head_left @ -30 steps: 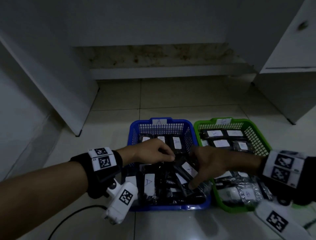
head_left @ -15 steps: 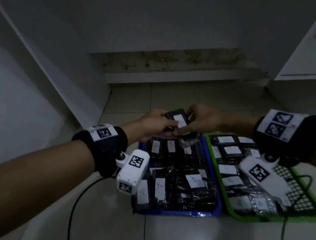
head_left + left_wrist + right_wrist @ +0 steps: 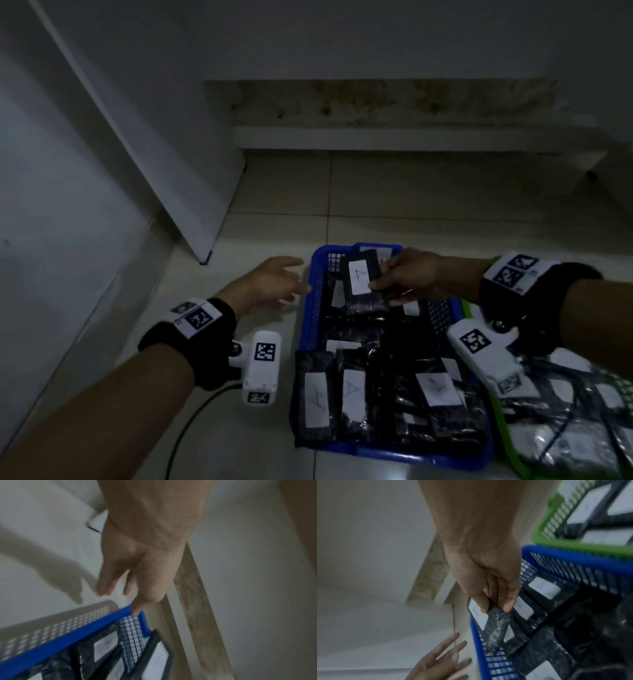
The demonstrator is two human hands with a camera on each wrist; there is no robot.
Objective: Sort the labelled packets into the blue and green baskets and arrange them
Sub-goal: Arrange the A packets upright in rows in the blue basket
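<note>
A blue basket (image 3: 310,329) sits on the floor, filled with several black packets bearing white "A" labels. My right hand (image 3: 380,286) pinches one such black packet (image 3: 361,282) by its right edge, holding it over the basket's far end; the same packet (image 3: 495,627) hangs from thumb and fingers in the right wrist view. My left hand (image 3: 291,281) hovers empty with fingers spread, just left of the basket's far left corner (image 3: 137,613). The green basket (image 3: 500,425) with more labelled packets stands right of the blue one, partly hidden by my right wrist.
A white door panel (image 3: 191,192) leans at the left, its lower corner close behind the blue basket. A low stained wall ledge (image 3: 394,137) runs across the back. A black cable (image 3: 191,421) trails over the tiled floor under my left forearm.
Both hands held the packet above the basket half a second ago. My left hand has let go and pulled left; my right hand has lowered the packet toward the basket's far end.
</note>
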